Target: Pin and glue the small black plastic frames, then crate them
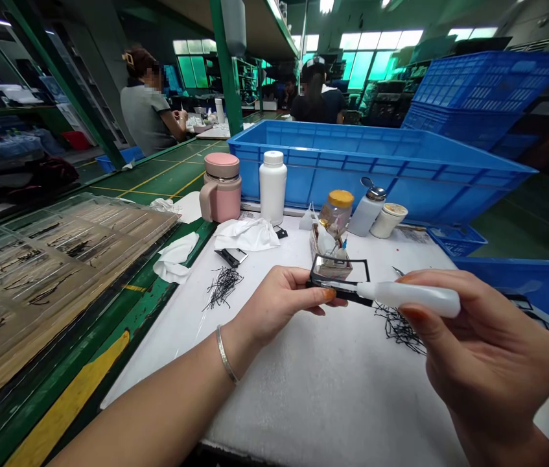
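black frame (348, 296), where is it?

in the left hand (279, 301), over the white work surface (303, 395). thumb and fingers pinch its left end.

right hand (483, 350)?

closed round a white squeeze bottle (415, 297), thumb and fingers, bottle lying near level. nozzle points left along the frame's lower bar. can't tell if the tip touches.

near the hands?

two heaps of thin black strips: one left of the left hand (223, 287), one partly behind the right hand (403, 332). small box of bits (337, 266) just behind the frame.

further back?

left to right: pink mug (224, 194), white capped bottle (273, 188), yellow-lidded jar (339, 207), metal-topped bottle (366, 213), small white jar (389, 220). white cloth (247, 235) in front of the first two. big blue crate (385, 172) behind.

edges?

compartment tray (164, 224) at left, thin dark pieces in it. seated person in a grey top (142, 113) beyond.
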A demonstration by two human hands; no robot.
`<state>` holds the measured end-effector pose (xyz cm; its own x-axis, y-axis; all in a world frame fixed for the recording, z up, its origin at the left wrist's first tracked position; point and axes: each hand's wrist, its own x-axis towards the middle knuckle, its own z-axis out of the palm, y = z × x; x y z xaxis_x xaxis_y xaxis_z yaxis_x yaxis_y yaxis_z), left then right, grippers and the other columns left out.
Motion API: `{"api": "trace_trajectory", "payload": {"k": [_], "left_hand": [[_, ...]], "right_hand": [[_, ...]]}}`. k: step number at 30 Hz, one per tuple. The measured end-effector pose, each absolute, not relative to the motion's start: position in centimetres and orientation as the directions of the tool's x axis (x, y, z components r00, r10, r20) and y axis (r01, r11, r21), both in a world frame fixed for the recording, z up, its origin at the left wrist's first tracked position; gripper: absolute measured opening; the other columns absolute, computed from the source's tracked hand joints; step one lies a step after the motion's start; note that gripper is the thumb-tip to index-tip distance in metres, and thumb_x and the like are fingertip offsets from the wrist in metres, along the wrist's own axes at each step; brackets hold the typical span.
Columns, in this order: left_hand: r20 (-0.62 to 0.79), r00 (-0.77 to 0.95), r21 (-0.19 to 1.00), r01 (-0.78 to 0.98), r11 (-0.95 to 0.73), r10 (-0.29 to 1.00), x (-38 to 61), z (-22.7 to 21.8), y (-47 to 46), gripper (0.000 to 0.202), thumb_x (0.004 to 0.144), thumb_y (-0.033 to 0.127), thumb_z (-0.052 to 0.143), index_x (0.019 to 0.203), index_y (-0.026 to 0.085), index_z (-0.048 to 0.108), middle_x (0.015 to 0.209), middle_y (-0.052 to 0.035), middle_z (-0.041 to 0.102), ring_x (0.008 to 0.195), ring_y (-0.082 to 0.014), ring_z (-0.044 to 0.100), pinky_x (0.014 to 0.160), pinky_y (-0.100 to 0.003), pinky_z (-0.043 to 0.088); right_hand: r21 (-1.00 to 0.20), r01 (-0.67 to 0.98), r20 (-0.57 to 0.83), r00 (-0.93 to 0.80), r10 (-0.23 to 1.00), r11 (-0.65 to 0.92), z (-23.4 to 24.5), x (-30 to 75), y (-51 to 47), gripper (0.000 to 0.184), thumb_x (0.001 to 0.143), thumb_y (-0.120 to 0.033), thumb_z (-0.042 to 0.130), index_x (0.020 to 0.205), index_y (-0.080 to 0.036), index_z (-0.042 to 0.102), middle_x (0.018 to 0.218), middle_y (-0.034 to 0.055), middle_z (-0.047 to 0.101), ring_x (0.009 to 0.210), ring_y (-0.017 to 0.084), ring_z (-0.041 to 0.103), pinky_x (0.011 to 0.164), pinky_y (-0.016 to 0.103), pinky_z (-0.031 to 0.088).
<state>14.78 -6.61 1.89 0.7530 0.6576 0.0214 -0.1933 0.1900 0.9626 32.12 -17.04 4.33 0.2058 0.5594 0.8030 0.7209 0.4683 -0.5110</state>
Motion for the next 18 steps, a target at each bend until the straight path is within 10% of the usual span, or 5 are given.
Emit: {"api": "trace_trajectory", "payload": {"k": [18], "left_hand": [[0.015, 0.751, 0.963, -0.188, 0.191, 0.660, 14.84, 1.97, -6.77, 0.021, 0.079, 0.031, 0.069, 0.092, 0.015, 0.074, 0.094, -0.0106, 0.074, 0.092, -0.0209, 0.067, 0.072, -0.025, 0.049]], "right_hand": [[-0.531, 0.723, 0.785, 0.221, 0.579, 0.443, 4.52, 32.11, -17.14, 0.013, 0.078, -0.021, 0.073, 0.091, -0.023, 0.069, 0.082, 0.0027, 0.065, 0.071, 0.021, 0.059, 0.062, 0.033, 0.043]]}}
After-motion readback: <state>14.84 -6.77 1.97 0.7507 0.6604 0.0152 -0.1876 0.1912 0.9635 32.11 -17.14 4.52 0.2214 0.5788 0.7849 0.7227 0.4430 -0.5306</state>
